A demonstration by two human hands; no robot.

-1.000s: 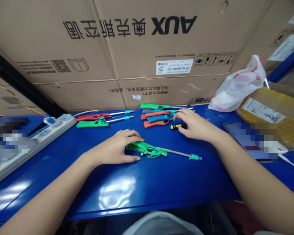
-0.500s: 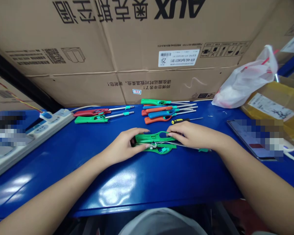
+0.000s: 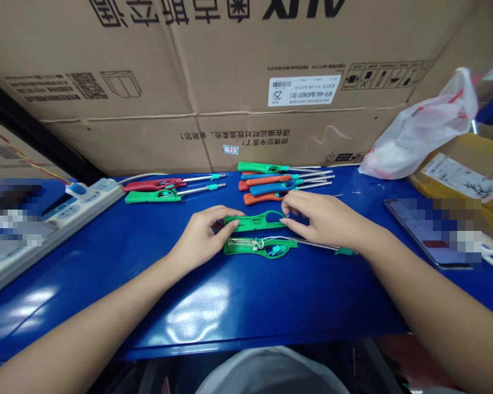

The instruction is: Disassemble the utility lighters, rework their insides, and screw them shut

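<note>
The left hand [image 3: 203,235] pinches the left end of a slim green plastic half-shell [image 3: 254,220] between thumb and fingers. The right hand [image 3: 320,216] has its thumb and fingertips at the shell's looped right end; whether they grip it is hard to tell. Just nearer the viewer, the matching open green half [image 3: 231,249], with white wires and a silver metal rod [image 3: 316,244], lies on a glossy blue table [image 3: 291,306]. Behind are a red lighter [image 3: 148,185] and several orange, blue and green lighters [image 3: 267,189].
</note>
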